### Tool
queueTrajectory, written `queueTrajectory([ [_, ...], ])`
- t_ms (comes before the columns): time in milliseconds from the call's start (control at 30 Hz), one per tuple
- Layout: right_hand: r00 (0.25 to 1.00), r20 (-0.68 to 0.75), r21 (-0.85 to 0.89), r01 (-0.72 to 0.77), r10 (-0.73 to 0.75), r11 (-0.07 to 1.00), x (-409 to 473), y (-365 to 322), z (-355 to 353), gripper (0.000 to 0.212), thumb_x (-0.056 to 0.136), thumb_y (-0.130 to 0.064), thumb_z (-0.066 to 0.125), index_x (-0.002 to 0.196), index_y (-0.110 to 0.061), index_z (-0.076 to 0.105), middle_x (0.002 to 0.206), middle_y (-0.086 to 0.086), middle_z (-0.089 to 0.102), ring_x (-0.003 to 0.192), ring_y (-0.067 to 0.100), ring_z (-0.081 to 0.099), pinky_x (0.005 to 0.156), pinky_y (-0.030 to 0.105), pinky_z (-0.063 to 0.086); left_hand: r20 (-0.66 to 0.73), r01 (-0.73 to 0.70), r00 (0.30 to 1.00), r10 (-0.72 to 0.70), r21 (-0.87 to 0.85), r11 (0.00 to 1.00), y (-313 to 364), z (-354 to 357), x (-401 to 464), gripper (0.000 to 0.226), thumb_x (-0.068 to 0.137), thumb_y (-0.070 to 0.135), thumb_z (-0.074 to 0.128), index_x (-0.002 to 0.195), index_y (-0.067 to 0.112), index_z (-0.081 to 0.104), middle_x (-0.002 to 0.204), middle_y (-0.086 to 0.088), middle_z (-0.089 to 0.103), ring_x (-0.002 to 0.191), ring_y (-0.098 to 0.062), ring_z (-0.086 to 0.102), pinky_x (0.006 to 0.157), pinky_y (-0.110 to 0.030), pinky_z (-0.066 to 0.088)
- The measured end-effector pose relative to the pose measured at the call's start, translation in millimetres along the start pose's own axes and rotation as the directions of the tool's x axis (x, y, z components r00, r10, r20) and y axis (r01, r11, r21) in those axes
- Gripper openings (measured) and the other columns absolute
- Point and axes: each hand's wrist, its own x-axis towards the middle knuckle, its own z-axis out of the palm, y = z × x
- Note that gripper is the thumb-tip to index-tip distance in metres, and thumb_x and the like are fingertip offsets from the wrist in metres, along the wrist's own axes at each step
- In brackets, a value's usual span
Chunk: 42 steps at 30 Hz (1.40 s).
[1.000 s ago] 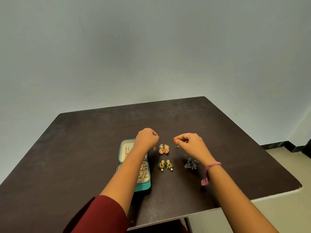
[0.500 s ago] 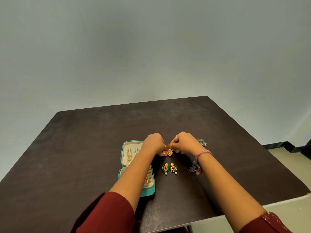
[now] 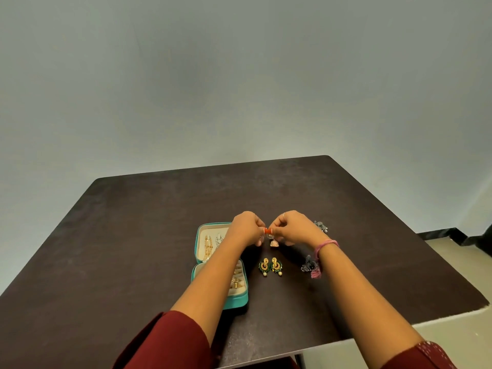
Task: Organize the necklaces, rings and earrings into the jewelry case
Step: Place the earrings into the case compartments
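Observation:
An open teal jewelry case [image 3: 202,237] lies on the dark table [image 3: 133,235], with gold and silver pieces in its lid half and rings in its near half. My left hand [image 3: 246,227] and my right hand [image 3: 291,226] meet just right of the case, both pinching a peach bell-shaped earring [image 3: 274,242] that hangs a little above the table. A green and gold earring pair [image 3: 271,265] lies below the hands. Grey beaded earrings sit apart: one [image 3: 320,226] behind my right hand, one [image 3: 307,264] under my right wrist.
The table's right edge [image 3: 426,230] drops off to a pale floor. A plain grey wall stands behind the table. My left forearm crosses over the near half of the case.
Both hands came together over the peach earrings and lifted one off the table. The view shifted slightly, and one grey earring now shows behind my right hand.

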Motion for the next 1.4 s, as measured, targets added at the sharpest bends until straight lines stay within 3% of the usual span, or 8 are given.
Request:
queueTrajectory([
  [67, 0.996, -0.065, 0.019, 0.057, -0.056, 0.998, -5.4, -1.6, -2.1, 0.021, 0.091, -0.019, 0.059, 0.073, -0.028, 0.066, 0.076, -0.001, 0.066, 0.07, 0.013, 0.058, 0.065, 0.028, 0.051, -0.03, -0.023, 0.999, 0.02, -0.09, 0.996, 0.5, -2.5, -5.7, 0.016, 0.093, 0.022, 0.059, 0.105, 0.02, 0.071, 0.092, -0.007, 0.073, 0.057, -0.005, 0.057, 0.065, -0.023, 0.046],
  [233, 0.967, -0.24, 0.219, 0.139, -0.085, 0.966, -24.2, -9.8, -7.2, 0.012, 0.089, -0.019, 0.062, 0.08, -0.023, 0.07, 0.088, -0.001, 0.072, 0.079, 0.015, 0.063, 0.07, 0.033, 0.051, -0.134, -0.091, 0.99, 0.048, -0.338, 0.937, 0.3, -13.1, -26.4, 0.017, 0.095, 0.017, 0.058, 0.106, 0.015, 0.069, 0.088, -0.001, 0.068, 0.044, 0.0, 0.052, 0.053, -0.011, 0.044],
  [333, 0.953, -0.297, 0.42, 0.193, -0.066, 0.887, -38.4, -18.6, -10.5, 0.008, 0.088, -0.016, 0.063, 0.086, -0.017, 0.071, 0.087, 0.0, 0.072, 0.074, 0.006, 0.061, 0.063, 0.018, 0.047, -0.201, -0.15, 0.978, 0.063, -0.459, 0.876, -0.5, -22.0, -42.2, 0.017, 0.094, 0.014, 0.057, 0.107, 0.012, 0.069, 0.092, 0.0, 0.067, 0.037, 0.005, 0.049, 0.045, -0.007, 0.041],
  [433, 0.955, -0.291, 0.553, 0.218, -0.059, 0.804, -49.5, -26.3, -13.0, 0.009, 0.089, -0.016, 0.062, 0.091, -0.013, 0.07, 0.088, 0.001, 0.075, 0.073, 0.004, 0.065, 0.054, 0.011, 0.041, -0.215, -0.169, 0.975, 0.052, -0.572, 0.802, 0.2, -31.9, -58.8, 0.017, 0.095, 0.012, 0.056, 0.107, 0.012, 0.068, 0.087, 0.001, 0.066, 0.038, 0.0, 0.045, 0.038, -0.009, 0.034],
  [633, 0.971, -0.218, 0.761, 0.234, -0.102, 0.606, -68.2, -35.1, -9.6, 0.016, 0.091, -0.008, 0.06, 0.104, -0.007, 0.069, 0.086, 0.007, 0.073, 0.074, 0.009, 0.066, 0.064, 0.017, 0.053, -0.177, -0.159, 0.984, 0.03, -0.782, 0.603, -2.8, -43.3, -84.9, 0.018, 0.095, 0.015, 0.057, 0.108, 0.014, 0.068, 0.101, 0.001, 0.074, 0.04, -0.002, 0.038, 0.036, -0.013, 0.024],
  [900, 0.982, -0.111, 0.862, 0.171, -0.152, 0.476, -86.5, -49.3, -4.0, 0.018, 0.09, -0.004, 0.059, 0.103, -0.003, 0.071, 0.084, 0.012, 0.071, 0.079, 0.016, 0.067, 0.072, 0.021, 0.057, -0.131, -0.149, 0.989, 0.07, -0.868, 0.474, -5.2, -55.7, -111.8, 0.022, 0.095, 0.017, 0.055, 0.111, 0.017, 0.069, 0.107, 0.001, 0.073, 0.038, -0.002, 0.033, 0.035, -0.011, 0.021],
  [1100, 0.985, -0.134, 0.762, 0.173, -0.109, 0.624, -98.7, -61.7, -0.4, 0.025, 0.093, -0.03, 0.056, 0.1, -0.018, 0.076, 0.097, -0.004, 0.073, 0.087, 0.007, 0.057, 0.07, 0.024, 0.038, -0.146, -0.159, 0.987, 0.063, -0.882, 0.443, -10.9, -61.0, -125.3, 0.027, 0.095, 0.025, 0.05, 0.107, 0.019, 0.073, 0.11, -0.001, 0.071, 0.044, -0.004, 0.032, 0.039, -0.015, 0.022],
  [1400, 0.99, -0.059, 0.855, 0.116, -0.126, 0.505, -106.3, -72.4, 14.4, 0.048, 0.096, -0.046, 0.038, 0.105, -0.016, 0.073, 0.109, -0.001, 0.072, 0.102, 0.006, 0.063, 0.084, 0.03, 0.036, -0.202, -0.199, 0.979, 0.042, -0.871, 0.449, -22.7, -66.6, -137.4, 0.03, 0.094, 0.021, 0.047, 0.106, 0.014, 0.073, 0.106, -0.005, 0.072, 0.053, -0.005, 0.042, 0.047, -0.019, 0.024],
])
